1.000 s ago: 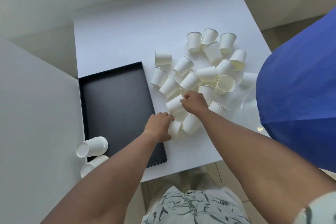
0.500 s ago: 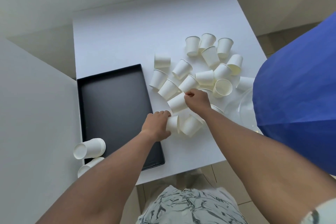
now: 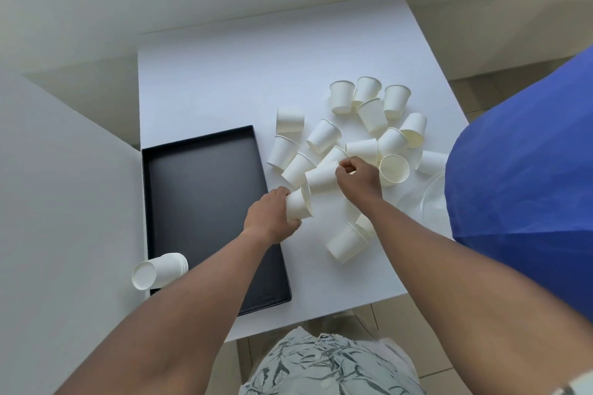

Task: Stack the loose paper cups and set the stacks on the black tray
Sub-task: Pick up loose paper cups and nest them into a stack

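Observation:
My left hand [image 3: 271,216] grips a white paper cup [image 3: 299,204] by its base, mouth pointing right. My right hand [image 3: 359,177] pinches the rim of a second paper cup [image 3: 321,177], whose base points into the mouth of the left one. Several loose cups [image 3: 369,125] lie scattered on the white table behind and right of my hands. A short nested pair [image 3: 348,240] lies under my right forearm. The black tray [image 3: 205,202] sits left of the pile. A stack of cups [image 3: 160,270] lies on its side at the tray's near left corner.
The white table [image 3: 256,67] ends near me and drops off at the right. A large blue fabric object [image 3: 526,170] crowds the table's right edge, with clear plastic [image 3: 431,189] beside it. White walls close in on the left and back.
Both hands lifted their cups off the table. The right hand turned its cup base-first toward the open mouth of the cup in the left hand. The camera view shifted slightly.

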Demonstrator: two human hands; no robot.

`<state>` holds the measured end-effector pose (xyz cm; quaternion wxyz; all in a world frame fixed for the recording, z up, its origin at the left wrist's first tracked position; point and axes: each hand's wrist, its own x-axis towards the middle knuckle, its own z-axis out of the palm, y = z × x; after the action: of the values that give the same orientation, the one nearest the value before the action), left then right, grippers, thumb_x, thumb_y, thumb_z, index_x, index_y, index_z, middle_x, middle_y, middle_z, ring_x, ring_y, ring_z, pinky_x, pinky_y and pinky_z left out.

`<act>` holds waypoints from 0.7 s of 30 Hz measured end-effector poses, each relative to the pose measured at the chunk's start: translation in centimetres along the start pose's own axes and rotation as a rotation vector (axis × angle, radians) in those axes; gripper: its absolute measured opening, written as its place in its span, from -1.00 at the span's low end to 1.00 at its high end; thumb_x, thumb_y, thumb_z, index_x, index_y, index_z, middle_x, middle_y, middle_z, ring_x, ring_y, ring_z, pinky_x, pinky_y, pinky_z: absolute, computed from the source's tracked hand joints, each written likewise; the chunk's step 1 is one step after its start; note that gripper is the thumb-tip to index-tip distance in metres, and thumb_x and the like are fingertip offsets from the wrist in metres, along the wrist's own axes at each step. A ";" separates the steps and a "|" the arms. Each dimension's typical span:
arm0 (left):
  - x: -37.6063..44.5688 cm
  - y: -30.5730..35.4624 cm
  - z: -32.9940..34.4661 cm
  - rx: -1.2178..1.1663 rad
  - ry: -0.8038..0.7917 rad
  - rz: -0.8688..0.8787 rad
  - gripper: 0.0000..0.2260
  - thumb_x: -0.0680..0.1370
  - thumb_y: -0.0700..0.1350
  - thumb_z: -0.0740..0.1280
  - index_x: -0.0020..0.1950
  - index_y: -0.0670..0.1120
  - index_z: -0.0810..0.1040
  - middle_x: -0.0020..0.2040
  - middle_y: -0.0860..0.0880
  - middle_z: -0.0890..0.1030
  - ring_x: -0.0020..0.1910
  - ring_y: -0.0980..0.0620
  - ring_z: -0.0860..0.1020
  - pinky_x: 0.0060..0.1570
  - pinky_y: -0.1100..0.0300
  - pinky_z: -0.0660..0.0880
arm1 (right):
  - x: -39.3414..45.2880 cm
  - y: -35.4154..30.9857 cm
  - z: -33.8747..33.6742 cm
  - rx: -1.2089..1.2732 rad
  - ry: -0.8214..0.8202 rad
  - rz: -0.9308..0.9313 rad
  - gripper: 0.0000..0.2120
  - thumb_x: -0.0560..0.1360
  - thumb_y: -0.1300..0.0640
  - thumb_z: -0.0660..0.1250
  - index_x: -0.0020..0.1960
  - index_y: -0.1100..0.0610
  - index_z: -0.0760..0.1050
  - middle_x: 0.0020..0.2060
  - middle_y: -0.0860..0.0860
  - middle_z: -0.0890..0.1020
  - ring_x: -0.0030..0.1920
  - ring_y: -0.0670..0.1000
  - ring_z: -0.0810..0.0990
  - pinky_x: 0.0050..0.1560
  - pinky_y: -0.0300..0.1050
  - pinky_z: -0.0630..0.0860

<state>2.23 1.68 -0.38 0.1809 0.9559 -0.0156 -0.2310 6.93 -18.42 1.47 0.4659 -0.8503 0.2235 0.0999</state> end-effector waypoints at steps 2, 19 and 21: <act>0.1 -0.1 -0.2 -0.032 0.015 -0.029 -0.50 0.43 0.12 0.43 0.30 0.03 0.38 0.18 0.07 0.52 0.05 -0.02 0.55 -0.09 0.10 0.47 | 0.0 -0.1 0.1 -0.009 -0.009 -0.002 -0.86 0.46 0.13 0.30 -0.02 0.04 0.59 -0.19 -0.14 0.59 -0.08 -0.03 0.56 -0.10 -0.20 0.42; 1.2 0.5 -0.8 -0.096 0.011 -0.011 -0.35 0.48 0.17 0.42 0.48 0.08 0.23 0.33 0.04 0.50 0.10 -0.08 0.59 -0.05 0.06 0.51 | -1.0 -1.3 1.7 0.044 -0.399 -0.007 -0.88 0.47 0.24 0.35 -0.02 0.23 0.61 -0.24 0.05 0.59 -0.24 0.00 0.53 -0.16 -0.10 0.51; 1.2 0.6 -0.7 -0.073 -0.011 -0.009 -0.29 0.50 0.15 0.41 0.54 0.13 0.12 0.39 0.00 0.45 0.12 -0.14 0.59 -0.08 0.04 0.52 | -1.1 -1.5 1.7 0.059 -0.450 -0.003 -0.89 0.48 0.25 0.35 -0.04 0.25 0.62 -0.31 0.05 0.59 -0.29 -0.01 0.53 -0.20 -0.15 0.50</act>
<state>3.63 1.26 -0.12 0.2146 0.9473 -0.0036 -0.2377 6.80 -16.02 2.12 0.5286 -0.7930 0.1153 0.2798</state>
